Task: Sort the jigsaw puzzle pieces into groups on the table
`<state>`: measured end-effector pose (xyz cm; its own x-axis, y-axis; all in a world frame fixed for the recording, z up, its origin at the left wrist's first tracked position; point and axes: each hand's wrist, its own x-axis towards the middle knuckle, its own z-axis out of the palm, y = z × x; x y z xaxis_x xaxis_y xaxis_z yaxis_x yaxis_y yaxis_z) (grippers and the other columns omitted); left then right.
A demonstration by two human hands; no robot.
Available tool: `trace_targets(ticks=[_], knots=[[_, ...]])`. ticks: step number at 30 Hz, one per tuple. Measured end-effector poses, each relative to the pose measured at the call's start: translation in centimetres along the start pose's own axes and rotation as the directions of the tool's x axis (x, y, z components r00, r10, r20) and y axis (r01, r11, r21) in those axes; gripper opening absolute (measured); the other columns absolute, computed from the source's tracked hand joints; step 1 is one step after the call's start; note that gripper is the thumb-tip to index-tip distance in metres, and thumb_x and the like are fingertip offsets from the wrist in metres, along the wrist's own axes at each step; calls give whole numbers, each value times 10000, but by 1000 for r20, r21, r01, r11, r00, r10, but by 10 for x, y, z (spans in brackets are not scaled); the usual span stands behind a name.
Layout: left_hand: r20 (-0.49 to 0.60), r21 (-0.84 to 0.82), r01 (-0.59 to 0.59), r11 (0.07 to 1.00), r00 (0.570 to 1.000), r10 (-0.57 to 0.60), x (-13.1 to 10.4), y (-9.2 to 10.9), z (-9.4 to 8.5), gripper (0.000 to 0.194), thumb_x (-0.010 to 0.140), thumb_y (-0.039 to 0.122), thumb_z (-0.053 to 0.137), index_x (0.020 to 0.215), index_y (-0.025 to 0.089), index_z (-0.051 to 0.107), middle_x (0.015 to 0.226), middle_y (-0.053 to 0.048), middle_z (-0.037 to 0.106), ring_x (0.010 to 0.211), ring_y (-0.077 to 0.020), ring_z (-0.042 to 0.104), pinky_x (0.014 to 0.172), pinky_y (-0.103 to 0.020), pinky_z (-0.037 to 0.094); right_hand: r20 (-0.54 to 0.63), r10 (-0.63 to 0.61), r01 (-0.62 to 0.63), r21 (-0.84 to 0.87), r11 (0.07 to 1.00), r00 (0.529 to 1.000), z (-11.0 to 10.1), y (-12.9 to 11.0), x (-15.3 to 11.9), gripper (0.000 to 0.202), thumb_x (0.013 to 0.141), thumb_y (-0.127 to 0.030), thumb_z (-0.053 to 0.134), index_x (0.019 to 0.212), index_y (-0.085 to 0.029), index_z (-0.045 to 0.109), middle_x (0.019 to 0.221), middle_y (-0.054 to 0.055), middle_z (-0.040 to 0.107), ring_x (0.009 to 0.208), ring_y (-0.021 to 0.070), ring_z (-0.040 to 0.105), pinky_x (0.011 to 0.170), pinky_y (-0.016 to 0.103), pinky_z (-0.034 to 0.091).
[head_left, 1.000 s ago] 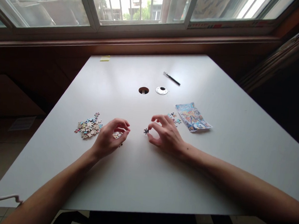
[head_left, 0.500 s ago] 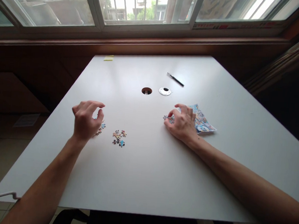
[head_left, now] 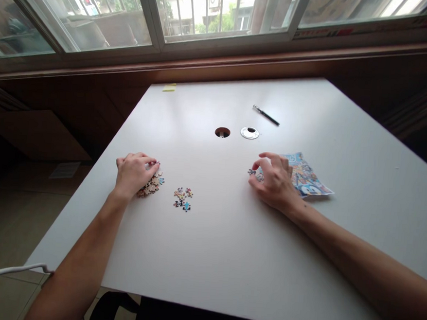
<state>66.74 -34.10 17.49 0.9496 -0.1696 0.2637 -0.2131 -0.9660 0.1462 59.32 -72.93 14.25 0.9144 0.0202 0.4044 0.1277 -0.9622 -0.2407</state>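
white table [head_left: 206,257] | hands: left [head_left: 132,174] at puzzle pile [head_left: 150,188], grip unclear | right [head_left: 273,181] half-open by pieces [head_left: 251,172]

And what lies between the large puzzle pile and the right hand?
In the head view, a small cluster of pieces lies nearer the large pile, with a few other pieces by the right hand.

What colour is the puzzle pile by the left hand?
The puzzle pile is mostly tan, some blue; head view.
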Motion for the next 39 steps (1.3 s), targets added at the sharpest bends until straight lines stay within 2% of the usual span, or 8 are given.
trace_targets(ticks=[8,10,13,18,22,33,37,39], knots=[[-8,-281,16,960,1000,-19,4,6,-2,155,852,319,641,931,227,737,941,-40,745,960,-246,661,939,-417,429,-39,-215,216,13,976,976,-2,-3,-3,199,856,-257,622,1046,-207,584,1352,150,511,1280,376,411,980,527,377],[9,-556,-22,831,999,32,-2,22,-2,172,862,323,651,951,211,745,962,-46,741,897,-212,676,854,-355,500,-81,-254,259,56,964,964,-5,-8,-5,177,860,-245,634,1026,-208,585,1314,146,542,1251,371,433,973,532,384],[156,-892,76,445,977,144,-22,62,1,255,866,346,702,1048,171,740,933,-76,736,803,-189,696,723,-315,560,-156,-320,350,245,904,935,-10,-23,-11,92,869,-204,642,933,-214,577,1120,103,631,1093,297,523,945,493,421],[331,-943,292,162,878,347,-60,116,5,232,842,288,770,1021,142,742,840,-81,743,755,-181,721,724,-307,601,-96,-433,375,687,623,896,-16,-51,-24,110,899,-182,646,986,-212,585,929,49,662,885,183,589,812,347,511],[288,-957,260,125,839,462,-67,122,3,238,849,232,762,1073,154,772,1053,-116,731,879,-192,725,802,-308,612,-60,-485,346,777,525,872,-15,-59,-29,91,910,-187,657,984,-208,610,883,38,676,837,158,607,772,312,526],[330,-944,292,156,801,499,-67,122,4,253,893,274,720,1111,150,753,959,-101,779,847,-203,747,794,-329,629,-34,-442,308,764,566,896,-7,-55,-32,101,922,-254,673,989,-210,612,844,24,651,777,138,607,710,277,515],[305,-952,261,158,836,457,-63,115,3,244,877,293,730,1079,155,737,909,-95,775,793,-209,746,738,-343,627,-1,-434,280,765,580,901,-8,-54,-32,120,916,-270,672,1004,-213,613,853,25,654,779,142,605,725,284,519],[235,-955,140,262,895,378,-53,103,1,200,871,292,725,1022,162,743,888,-86,769,773,-201,732,707,-326,607,0,-428,280,757,591,904,-9,-54,-32,119,910,-256,662,1006,-213,607,848,26,656,771,146,602,722,287,520]])
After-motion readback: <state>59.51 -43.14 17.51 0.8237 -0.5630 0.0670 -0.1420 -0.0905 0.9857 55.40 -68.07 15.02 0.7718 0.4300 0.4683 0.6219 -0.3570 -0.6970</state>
